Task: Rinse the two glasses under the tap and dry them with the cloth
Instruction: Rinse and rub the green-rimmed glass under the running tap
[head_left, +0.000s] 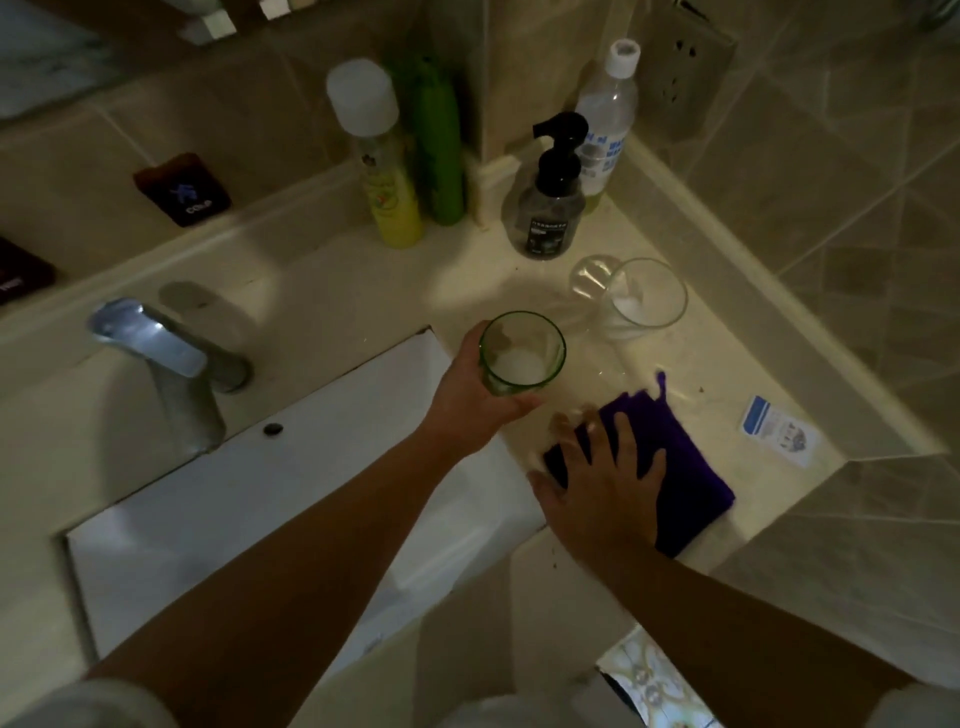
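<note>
My left hand (470, 400) is wrapped around a green-tinted glass (521, 353), upright at the right corner of the white sink (218, 519). A clear glass (641, 297) stands upright on the counter further right, untouched. A purple cloth (685, 467) lies flat on the counter near the front edge. My right hand (602, 483) rests on the cloth's left part with fingers spread, palm down. The metal tap (166, 364) stands at the sink's back left; I see no water running from it.
Against the back wall stand a yellow spray can (382, 171), a green bottle (439, 145), a black pump bottle (550, 208) and a clear bottle (605, 119). A small card (776, 430) lies on the counter (363, 291) at right. Tiled walls close the right corner.
</note>
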